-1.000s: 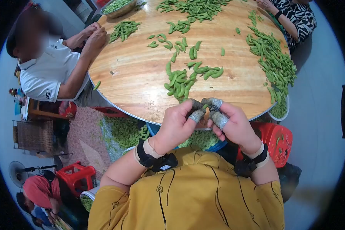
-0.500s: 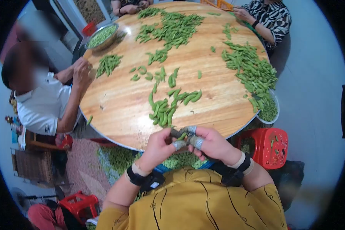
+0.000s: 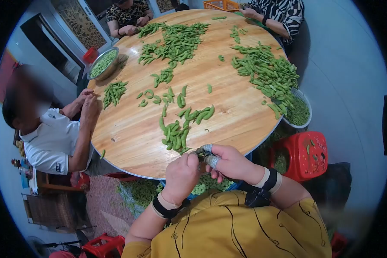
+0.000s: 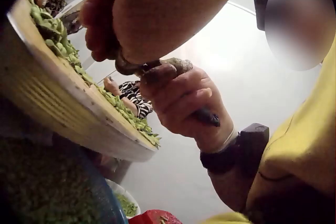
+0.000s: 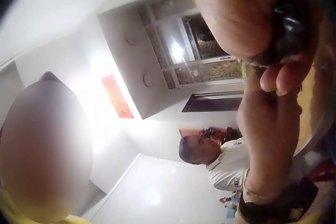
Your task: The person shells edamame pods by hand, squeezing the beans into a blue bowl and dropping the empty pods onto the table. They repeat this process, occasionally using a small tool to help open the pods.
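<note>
Left hand (image 3: 182, 175) meets right hand (image 3: 231, 162) at round wooden table's (image 3: 124, 129) near edge;
fingers curled, catch unclear; curved green pods (image 3: 184, 137) look light; pinch ends.

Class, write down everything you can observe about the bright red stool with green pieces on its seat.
The bright red stool, apparently plastic and slightly glossy, stands upright on the right, beside the round wooden table and near the white tub. Its seat has rounded corners and bears dark markings, perhaps writing, too small to read. A few small green pieces lie scattered on it. The side nearest the table has an opening between the legs. Nobody is touching it.
</note>
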Motion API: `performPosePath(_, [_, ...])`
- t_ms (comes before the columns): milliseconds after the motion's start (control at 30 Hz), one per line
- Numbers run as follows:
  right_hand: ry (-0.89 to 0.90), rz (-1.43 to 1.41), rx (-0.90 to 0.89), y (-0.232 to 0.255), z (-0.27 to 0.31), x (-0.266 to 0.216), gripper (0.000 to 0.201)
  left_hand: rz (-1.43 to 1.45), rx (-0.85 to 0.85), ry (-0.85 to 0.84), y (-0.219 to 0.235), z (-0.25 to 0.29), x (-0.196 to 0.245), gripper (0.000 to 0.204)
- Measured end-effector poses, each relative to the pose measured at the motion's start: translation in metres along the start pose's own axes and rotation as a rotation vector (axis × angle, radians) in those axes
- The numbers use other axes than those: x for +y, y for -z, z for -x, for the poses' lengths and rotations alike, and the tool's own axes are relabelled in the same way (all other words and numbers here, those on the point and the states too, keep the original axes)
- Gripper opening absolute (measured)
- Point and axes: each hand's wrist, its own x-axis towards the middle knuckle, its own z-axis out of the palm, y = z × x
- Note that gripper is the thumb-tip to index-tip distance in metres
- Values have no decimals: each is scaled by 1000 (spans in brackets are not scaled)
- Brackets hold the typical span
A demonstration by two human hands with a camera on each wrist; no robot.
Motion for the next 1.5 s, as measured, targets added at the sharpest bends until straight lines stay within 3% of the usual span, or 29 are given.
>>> performPosePath(267, [-56,21,-4,1,0,2,26,-61,-10,-55,3,1,0,19])
performPosePath(467, [-108,32,-14,4,-3,13,29,167,-32,7,-1,5,-4,20])
performPosePath(667, [-50,49,21,3,0,16,29,482,-86,114,-7,8,-13,12])
performPosePath(733, [-47,79,68,3,2,12,27,956,-329,541,2,6,-12,11])
performPosePath(833, [-49,102,97,8,0,5,21,1160,-380,615,10,4,-7,15])
performPosePath(900, [-55,98,74,10,-2,-1,17,1142,-330,521,6,8,-8,15])
performPosePath(1000, [-56,-63,34,13,-2,5,12,1175,-315,509,7,7,-7,15])
performPosePath(1200, [-66,48,4,17,1,1,12,1006,-309,458,9,9,-6,15])
performPosePath(1300, [-45,63,-48,18,5,2,8,967,-341,351,10,11,-8,15])
performPosePath(1500, [8,93,-40,19,5,10,14,1273,-502,444,9,7,-9,14])
